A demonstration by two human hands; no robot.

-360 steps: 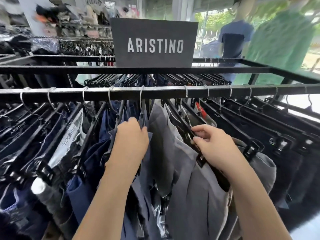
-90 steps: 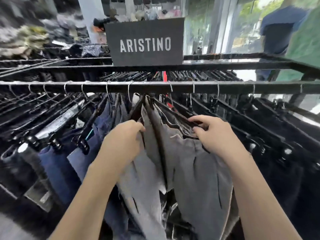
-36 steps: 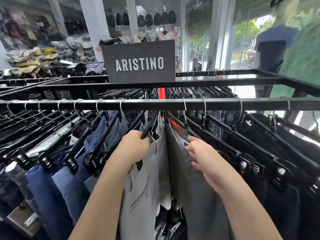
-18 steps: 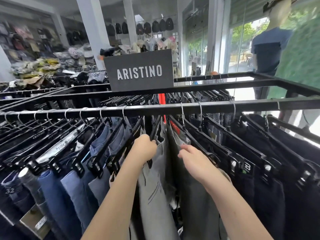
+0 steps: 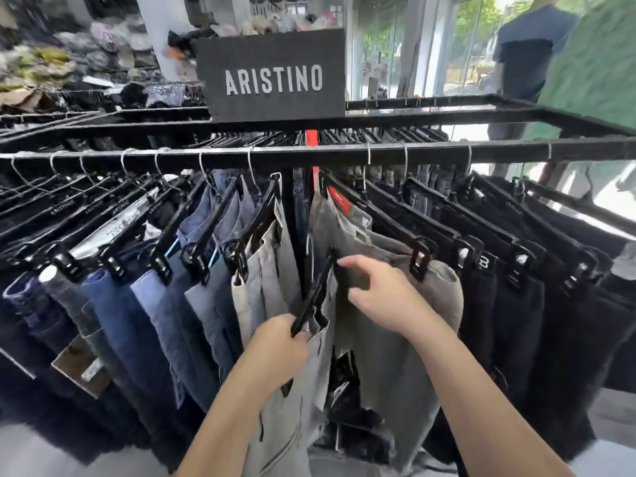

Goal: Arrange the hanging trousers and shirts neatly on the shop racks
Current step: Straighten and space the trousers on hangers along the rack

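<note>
Left hand (image 5: 275, 352) fisted round near end of black clip hanger (image 5: 315, 294), grey trousers (image 5: 292, 435) hanging below mid-rail (image 5: 309, 154). Right hand (image 5: 382, 294) loose, fingertip touching hanger's far end. Risk: steep tilt, so trousers may slip the clips. Hook unseen.

Bright daylight from the windows (image 5: 471, 39); motion-blurred, edges bowed.

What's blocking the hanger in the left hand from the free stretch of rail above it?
Nothing visible. The left hand grips the black hanger below a bare stretch of rail, between light grey trousers and darker grey trousers.
</note>
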